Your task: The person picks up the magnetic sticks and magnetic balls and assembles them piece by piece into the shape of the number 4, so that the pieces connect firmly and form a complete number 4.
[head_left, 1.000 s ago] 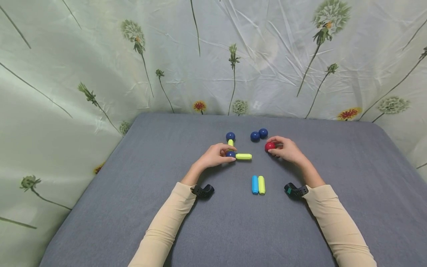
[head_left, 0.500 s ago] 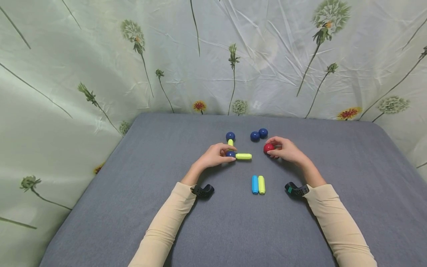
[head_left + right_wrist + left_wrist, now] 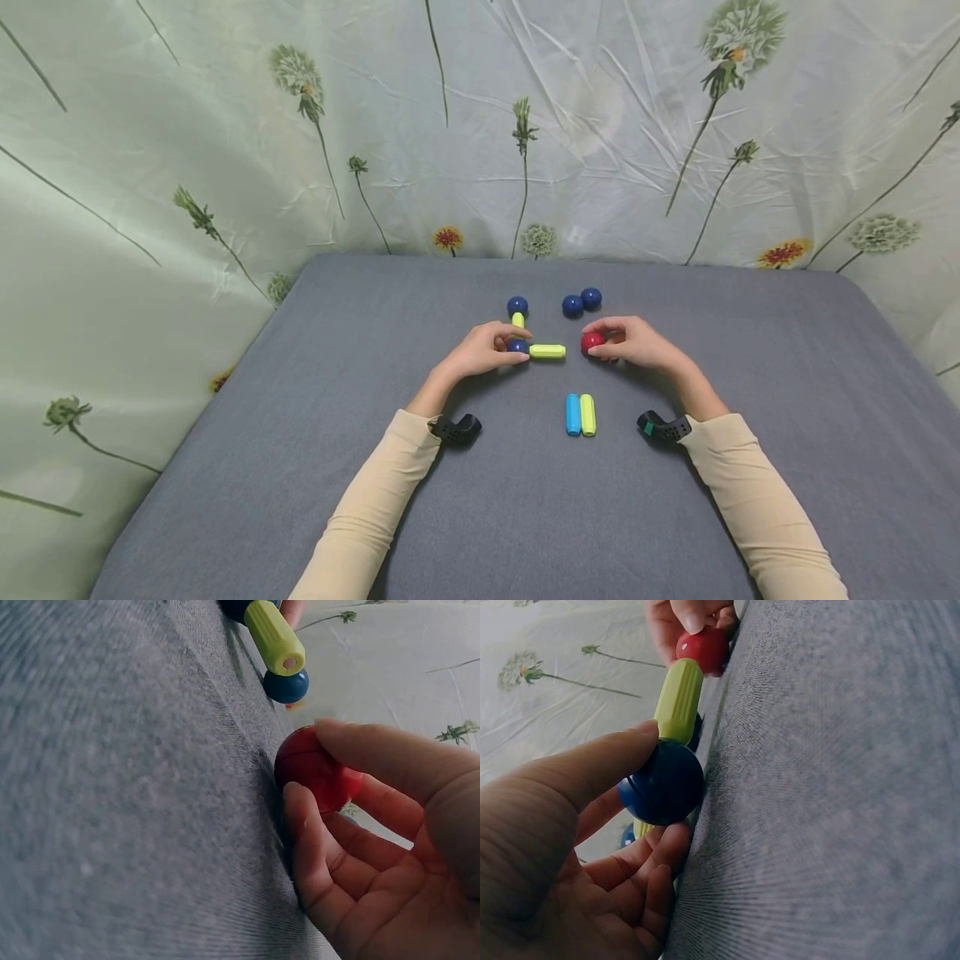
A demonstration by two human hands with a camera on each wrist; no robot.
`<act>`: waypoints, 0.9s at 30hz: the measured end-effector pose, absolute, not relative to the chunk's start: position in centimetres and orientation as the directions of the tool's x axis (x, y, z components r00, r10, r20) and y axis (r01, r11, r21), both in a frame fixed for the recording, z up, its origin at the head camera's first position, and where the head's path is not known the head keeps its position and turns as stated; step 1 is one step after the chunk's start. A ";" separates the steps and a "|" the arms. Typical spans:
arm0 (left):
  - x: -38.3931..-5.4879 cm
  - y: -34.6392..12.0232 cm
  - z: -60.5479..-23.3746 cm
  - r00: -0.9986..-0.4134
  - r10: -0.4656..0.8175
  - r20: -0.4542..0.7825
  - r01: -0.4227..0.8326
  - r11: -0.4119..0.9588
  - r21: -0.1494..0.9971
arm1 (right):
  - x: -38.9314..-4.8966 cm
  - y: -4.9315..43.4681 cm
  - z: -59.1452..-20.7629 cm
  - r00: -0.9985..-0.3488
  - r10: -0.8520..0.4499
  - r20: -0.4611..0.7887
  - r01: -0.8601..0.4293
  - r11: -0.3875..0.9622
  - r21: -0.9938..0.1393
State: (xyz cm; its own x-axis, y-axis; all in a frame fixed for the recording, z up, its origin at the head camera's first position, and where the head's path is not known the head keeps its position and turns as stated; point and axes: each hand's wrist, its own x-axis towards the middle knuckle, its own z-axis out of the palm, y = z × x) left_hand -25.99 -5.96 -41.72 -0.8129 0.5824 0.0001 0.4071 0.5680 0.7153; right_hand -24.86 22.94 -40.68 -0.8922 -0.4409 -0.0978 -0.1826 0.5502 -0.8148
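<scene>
My left hand (image 3: 483, 348) pinches a blue ball (image 3: 664, 784) between thumb and fingers. A yellow-green stick (image 3: 547, 352) joins this ball and points right; a second yellow-green stick (image 3: 518, 320) runs from it toward the back, ending at another blue ball (image 3: 517, 307). My right hand (image 3: 633, 343) holds a red ball (image 3: 315, 771) between thumb and fingers, low over the cloth. In the head view a small gap separates the red ball from the free end of the right-pointing stick. That end shows a small round metallic spot in the right wrist view.
Two blue balls (image 3: 573, 306) lie together behind the red ball. Nearer the front, a blue stick (image 3: 573, 415) and a yellow-green stick (image 3: 588, 415) lie side by side. Grey cloth (image 3: 525, 517) covers the table, and a flowered curtain (image 3: 420, 125) hangs behind it.
My right hand has brought the red ball left and slightly toward the front, closer to the stick's free end. The left hand stays in place on its blue ball.
</scene>
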 end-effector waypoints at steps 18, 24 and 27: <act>-26.1 -5.9 -41.7 -0.814 0.581 0.014 0.412 0.561 0.718 | -24.7 21.8 -40.9 -0.865 -0.491 -0.102 -0.186 0.503 -0.844; -26.0 -5.9 -41.7 -0.813 0.582 0.012 0.414 0.564 0.715 | -24.6 21.6 -41.1 -0.857 -0.508 -0.086 -0.196 0.475 -0.858; -26.0 -5.9 -41.7 -0.814 0.580 0.009 0.410 0.563 0.718 | -24.6 21.4 -41.1 -0.850 -0.520 -0.080 -0.206 0.470 -0.858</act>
State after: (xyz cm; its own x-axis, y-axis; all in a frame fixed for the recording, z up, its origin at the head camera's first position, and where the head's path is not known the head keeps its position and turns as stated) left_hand -25.97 -5.89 -41.75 -0.8144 0.5803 0.0094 0.4095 0.5631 0.7178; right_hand -24.55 21.39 -41.11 -0.8503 -0.5201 -0.0803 -0.2065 0.4700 -0.8582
